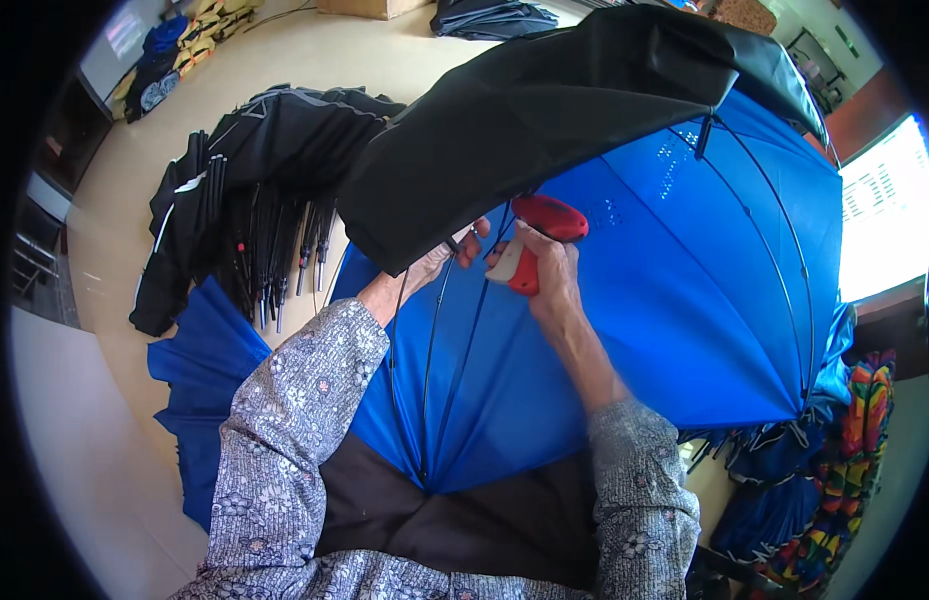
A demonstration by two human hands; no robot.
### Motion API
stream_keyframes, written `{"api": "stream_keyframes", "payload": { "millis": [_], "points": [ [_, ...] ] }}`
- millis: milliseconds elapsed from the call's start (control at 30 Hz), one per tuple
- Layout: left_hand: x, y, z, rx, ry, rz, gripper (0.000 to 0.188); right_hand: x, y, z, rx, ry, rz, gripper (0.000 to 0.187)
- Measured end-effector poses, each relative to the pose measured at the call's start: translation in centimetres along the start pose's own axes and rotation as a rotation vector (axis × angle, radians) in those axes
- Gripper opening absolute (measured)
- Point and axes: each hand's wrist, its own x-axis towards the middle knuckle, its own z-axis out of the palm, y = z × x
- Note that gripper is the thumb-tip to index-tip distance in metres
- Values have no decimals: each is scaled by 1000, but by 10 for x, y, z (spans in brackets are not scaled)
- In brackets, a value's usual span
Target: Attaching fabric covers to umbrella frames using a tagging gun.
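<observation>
A large umbrella with blue inside panels [665,300] and a black outer cover [505,150] spreads in front of me, its inside turned toward me. Thin dark ribs curve across the blue cloth. My left hand [440,265] reaches in under the black edge, fingers closed on the umbrella near its ribs; the exact part is partly hidden. Close on its right, my right hand [553,268] grips a red and white hand-held power tool [550,217] by the handle. The tool's front points toward my left fingers, and its tip cannot be made out.
Folded black umbrellas [265,180] with their shafts lie on the pale table [115,240] at the left. Blue cloth [210,370] hangs beside my left sleeve. Multicoloured umbrellas [850,480] are at the lower right. A bright window [890,210] stands at the right.
</observation>
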Motion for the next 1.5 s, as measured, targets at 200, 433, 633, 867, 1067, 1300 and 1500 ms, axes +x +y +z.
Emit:
{"api": "stream_keyframes", "payload": {
  "millis": [200,433,633,867,1067,1300,1500],
  "points": [
    [-3,9,1,72,-44,-17,39,0,-3,-5,116,-74,39,33],
    [-5,15,4,164,-79,-12,59,12,3,-12,375,-262,103,32],
    [-5,12,9,84,-78,-22,46,15,8,-5,361,-257,72,31],
    [-3,13,-2,174,-100,-47,66,12,3,-9,351,-259,70,32],
    [-2,11,-1,162,-112,-42,68,11,2,-13,348,-315,71,32],
    [-5,17,1,182,-93,-69,69,8,4,-11,359,-322,62,35],
    [-1,10,-3,226,-96,-78,69,8,4,-7,354,-292,52,37]
  ]
}}
